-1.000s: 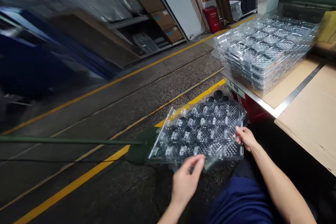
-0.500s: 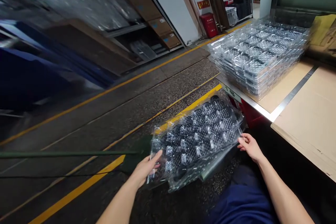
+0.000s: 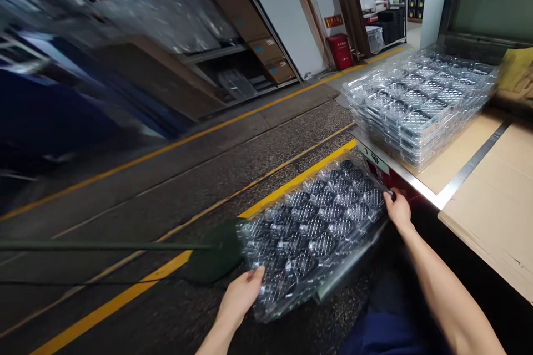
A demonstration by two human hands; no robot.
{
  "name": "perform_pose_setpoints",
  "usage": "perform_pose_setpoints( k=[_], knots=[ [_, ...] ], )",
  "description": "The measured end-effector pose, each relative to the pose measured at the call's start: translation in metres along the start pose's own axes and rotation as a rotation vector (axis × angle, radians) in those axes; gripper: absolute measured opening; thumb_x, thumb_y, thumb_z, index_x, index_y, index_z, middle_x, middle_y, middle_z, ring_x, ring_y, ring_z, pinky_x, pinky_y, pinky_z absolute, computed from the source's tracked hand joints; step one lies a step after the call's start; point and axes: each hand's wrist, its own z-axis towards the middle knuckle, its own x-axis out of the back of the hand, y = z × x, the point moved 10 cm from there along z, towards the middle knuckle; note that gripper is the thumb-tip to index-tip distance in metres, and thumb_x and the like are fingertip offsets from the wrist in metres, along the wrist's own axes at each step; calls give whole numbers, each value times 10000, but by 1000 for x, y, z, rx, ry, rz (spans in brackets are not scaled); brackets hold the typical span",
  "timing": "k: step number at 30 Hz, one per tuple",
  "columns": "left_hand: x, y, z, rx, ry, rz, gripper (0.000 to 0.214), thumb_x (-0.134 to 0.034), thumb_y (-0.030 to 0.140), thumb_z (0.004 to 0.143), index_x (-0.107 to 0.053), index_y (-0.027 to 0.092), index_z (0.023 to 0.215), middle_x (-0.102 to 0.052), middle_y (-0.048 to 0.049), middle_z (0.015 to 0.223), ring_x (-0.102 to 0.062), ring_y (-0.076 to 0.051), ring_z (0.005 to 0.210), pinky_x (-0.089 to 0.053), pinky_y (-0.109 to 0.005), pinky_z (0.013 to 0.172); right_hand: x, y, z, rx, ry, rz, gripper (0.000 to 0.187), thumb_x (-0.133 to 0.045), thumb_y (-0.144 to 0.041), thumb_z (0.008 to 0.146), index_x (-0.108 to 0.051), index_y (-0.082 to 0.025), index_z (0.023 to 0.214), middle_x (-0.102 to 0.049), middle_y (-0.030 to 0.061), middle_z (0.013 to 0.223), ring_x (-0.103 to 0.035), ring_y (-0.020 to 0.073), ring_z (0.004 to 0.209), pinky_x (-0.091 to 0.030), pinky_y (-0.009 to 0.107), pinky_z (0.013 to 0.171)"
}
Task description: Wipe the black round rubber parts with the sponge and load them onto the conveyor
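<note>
A clear plastic blister tray with rows of round pockets, dark inside, lies low between my hands, left of the table. It sits over more clear plastic, and I cannot tell how many layers are beneath. My left hand is closed on its near left end, thumb on top. At the opposite end my right hand grips the right edge, fingers partly hidden. A stack of similar clear trays stands on the table above and to the right.
The cardboard-covered table has a metal edge beside my right arm. A green pole with a dark green base lies left of the tray. Shelving with cartons and a red bin stand across the aisle.
The tray has come down and lines up more squarely over the plastic below. Both hands stay at its ends; the right has moved slightly up and the left lower. The view has shifted.
</note>
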Motion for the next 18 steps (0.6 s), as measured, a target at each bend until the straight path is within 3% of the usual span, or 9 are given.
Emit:
perform_pose_setpoints(
  k=[3, 11, 18],
  knots=[
    [-8, -6, 4, 52, -106, -5, 321, -544, 473, 770, -664, 190, 676, -747, -149, 767, -718, -365, 881, -520, -383, 739, 0, 6, 4, 0, -26, -8, 454, -500, -557, 942, -642, -240, 1235, -699, 107, 1119, -638, 269, 1061, -461, 372, 925],
    [-15, -11, -8, 62, -188, -22, 372, -571, 549, 739, -689, 201, 683, -762, -147, 820, -717, -379, 939, -521, -398, 796, -5, 20, 19, -15, -33, 47, 333, -498, -476, 948, -667, -250, 1125, -711, 78, 1024, -652, 233, 969, -466, 343, 901],
    [-13, -3, -21, -5, -149, -56, 403, -637, 609, 637, -663, 207, 666, -712, -105, 674, -725, -364, 761, -549, -391, 613, -7, 12, 23, 16, -37, 94, 302, -529, -421, 937, -670, -218, 1110, -707, 107, 1067, -642, 240, 1051, -434, 351, 988]
  ],
)
